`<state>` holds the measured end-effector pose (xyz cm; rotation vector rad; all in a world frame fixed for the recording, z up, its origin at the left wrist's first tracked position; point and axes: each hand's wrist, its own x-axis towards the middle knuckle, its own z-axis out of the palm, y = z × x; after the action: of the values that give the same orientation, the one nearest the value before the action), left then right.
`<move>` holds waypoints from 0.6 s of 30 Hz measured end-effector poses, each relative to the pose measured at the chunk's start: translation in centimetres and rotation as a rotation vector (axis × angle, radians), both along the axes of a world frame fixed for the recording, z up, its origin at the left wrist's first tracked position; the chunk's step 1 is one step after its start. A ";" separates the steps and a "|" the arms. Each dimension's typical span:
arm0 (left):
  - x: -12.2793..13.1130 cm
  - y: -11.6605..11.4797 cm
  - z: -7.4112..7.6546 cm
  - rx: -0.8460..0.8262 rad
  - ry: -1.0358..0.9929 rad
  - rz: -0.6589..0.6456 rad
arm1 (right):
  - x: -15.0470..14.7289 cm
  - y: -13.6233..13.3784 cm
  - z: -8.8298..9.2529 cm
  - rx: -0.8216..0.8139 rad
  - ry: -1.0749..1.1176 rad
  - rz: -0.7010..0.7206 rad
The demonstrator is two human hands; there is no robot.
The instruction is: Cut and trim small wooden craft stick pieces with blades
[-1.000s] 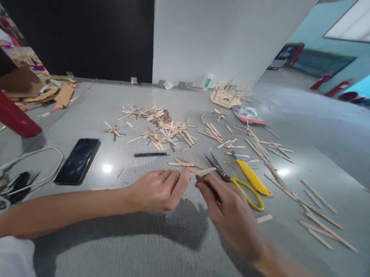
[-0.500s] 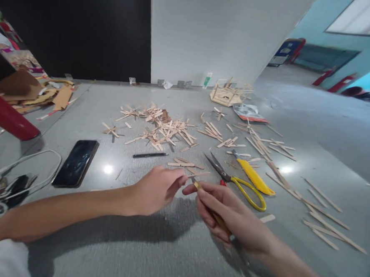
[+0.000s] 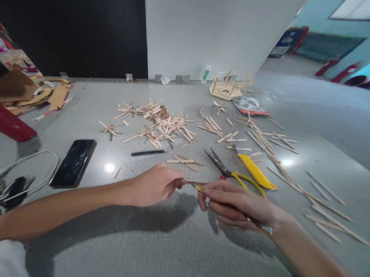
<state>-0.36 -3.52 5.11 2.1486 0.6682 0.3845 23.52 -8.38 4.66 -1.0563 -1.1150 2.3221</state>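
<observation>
My left hand [image 3: 155, 184] pinches the near end of a thin wooden stick [image 3: 195, 183] just above the grey floor. My right hand [image 3: 237, 204] is closed round a slim tool [image 3: 200, 188] with a yellowish tip, and that tip touches the stick. Just beyond my right hand lie yellow-handled scissors [image 3: 233, 173] and a yellow utility knife [image 3: 255, 172]. A few short sticks [image 3: 183, 160] lie on the floor right behind my hands.
A heap of wooden sticks [image 3: 160, 126] spreads across the middle of the floor, with long sticks [image 3: 325, 205] at the right. A black pen [image 3: 149, 153], a phone [image 3: 73, 162], a white cable [image 3: 29, 162] and a small stick-built frame [image 3: 228, 86] also lie about.
My hands have lifted the stick off the floor and drawn together. My right hand turned so the tool lies flatter against the stick. The view shifted slightly.
</observation>
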 end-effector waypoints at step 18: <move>0.0 0.3 -2.9 0.296 0.111 0.039 | 0.0 1.6 -1.1 0.001 -0.129 -0.104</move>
<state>-0.41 -3.20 2.22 2.4552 0.7551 0.4079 23.54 -6.79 3.61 -1.2490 -1.0806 2.1993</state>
